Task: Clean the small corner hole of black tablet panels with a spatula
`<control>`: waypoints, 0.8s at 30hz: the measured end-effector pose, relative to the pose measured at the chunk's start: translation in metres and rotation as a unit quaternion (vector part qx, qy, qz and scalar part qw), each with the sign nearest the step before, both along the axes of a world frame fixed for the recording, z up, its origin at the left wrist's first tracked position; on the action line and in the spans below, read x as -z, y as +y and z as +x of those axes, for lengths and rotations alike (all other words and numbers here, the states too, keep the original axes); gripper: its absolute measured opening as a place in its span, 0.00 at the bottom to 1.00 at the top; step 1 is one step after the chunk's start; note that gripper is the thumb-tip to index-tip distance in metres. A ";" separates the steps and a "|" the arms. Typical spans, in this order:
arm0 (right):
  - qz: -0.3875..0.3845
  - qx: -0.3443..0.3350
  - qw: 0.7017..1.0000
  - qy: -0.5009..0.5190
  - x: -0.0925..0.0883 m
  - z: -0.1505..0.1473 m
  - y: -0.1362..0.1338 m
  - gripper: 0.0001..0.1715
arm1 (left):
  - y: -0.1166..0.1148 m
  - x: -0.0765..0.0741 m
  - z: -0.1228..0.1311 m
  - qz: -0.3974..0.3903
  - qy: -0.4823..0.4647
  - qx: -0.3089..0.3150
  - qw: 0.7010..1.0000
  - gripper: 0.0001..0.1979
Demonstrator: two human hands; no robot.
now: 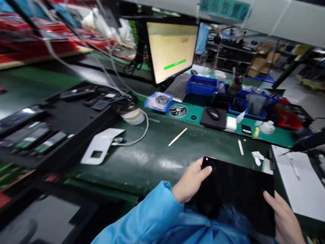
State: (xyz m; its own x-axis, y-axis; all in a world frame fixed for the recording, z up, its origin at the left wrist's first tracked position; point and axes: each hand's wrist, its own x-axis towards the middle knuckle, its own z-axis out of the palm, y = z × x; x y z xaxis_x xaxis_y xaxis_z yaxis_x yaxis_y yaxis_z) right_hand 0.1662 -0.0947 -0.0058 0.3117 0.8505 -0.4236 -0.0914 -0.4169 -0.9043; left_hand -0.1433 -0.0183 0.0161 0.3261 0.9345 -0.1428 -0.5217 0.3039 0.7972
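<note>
Where a long green surface (142,159) runs across the view, a desktop monitor (172,51) stands at its far side, showing a pale screen with a green bar. A black tray (76,118) of flat dark devices lies along the left, and a white sheet (297,179) covers the right end. Over the near edge, a glossy black rectangular panel (236,193) sits tilted, grasped between both hands in front of the person's body. The left hand (193,181) reaches forward from a blue sleeve (137,220), its wrist angled inward and its fingers curled around the panel's upper left corner. The right hand (284,217) comes up from below at the lower right, gripping the panel's right edge with the fingers lying against its face. Neither hand is clenched into a fist. Farther off, blue bins (203,86) sit beyond a computer mouse (212,113) on a black pad. A white plastic plate (100,145) lies near a tape roll (133,117), and a crumpled tissue (257,158) rests just beyond the panel.
</note>
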 end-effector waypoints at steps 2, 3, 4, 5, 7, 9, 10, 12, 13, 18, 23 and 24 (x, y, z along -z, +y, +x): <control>0.027 0.019 0.999 0.025 -0.004 -0.007 0.022 0.37 | 0.025 0.007 0.012 0.001 -0.011 0.017 1.000 0.21; 0.050 0.018 0.998 0.025 -0.005 -0.009 0.031 0.36 | 0.036 0.011 0.017 0.004 -0.015 0.026 1.000 0.21; 0.070 0.012 0.997 0.016 -0.004 -0.008 0.037 0.35 | 0.045 0.016 0.021 0.007 -0.017 0.032 0.999 0.22; 0.086 0.007 0.996 -0.005 -0.003 -0.006 0.041 0.35 | 0.053 0.022 0.023 0.006 -0.018 0.033 0.999 0.22; 0.092 0.006 0.993 -0.073 0.003 0.002 0.039 0.36 | 0.062 0.034 0.024 -0.005 -0.018 0.023 1.000 0.21; 0.062 0.007 0.989 -0.137 0.008 0.011 0.027 0.39 | 0.067 0.046 0.021 -0.018 -0.017 0.004 1.000 0.19; 0.041 0.006 0.987 -0.154 0.010 0.014 0.019 0.41 | 0.068 0.050 0.019 -0.022 -0.016 -0.007 1.000 0.19; -0.001 -0.004 0.988 -0.155 0.013 0.018 0.004 0.44 | 0.070 0.054 0.014 -0.027 -0.016 -0.023 0.999 0.20; -0.019 -0.008 0.989 -0.147 0.014 0.018 -0.002 0.45 | 0.070 0.054 0.013 -0.028 -0.018 -0.027 0.999 0.20; -0.066 0.029 0.990 -0.119 0.025 0.011 -0.004 0.45 | 0.070 0.050 0.012 -0.020 -0.037 -0.032 0.999 0.20; -0.078 0.052 0.989 -0.117 0.038 0.021 -0.006 0.47 | 0.067 0.050 0.013 0.002 -0.038 -0.044 0.998 0.19; -0.069 0.045 0.989 -0.125 0.039 0.025 -0.008 0.49 | 0.066 0.049 0.013 0.011 -0.030 -0.045 0.998 0.19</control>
State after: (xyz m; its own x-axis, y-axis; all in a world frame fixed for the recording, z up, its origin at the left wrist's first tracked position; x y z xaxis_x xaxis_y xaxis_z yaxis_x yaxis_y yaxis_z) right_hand 0.1913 -0.1027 -0.0445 0.4940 0.7536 -0.4338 0.0852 -0.5385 -0.8383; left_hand -0.1306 0.0478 -0.0332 0.2484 0.9630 -0.1046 -0.5938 0.2367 0.7690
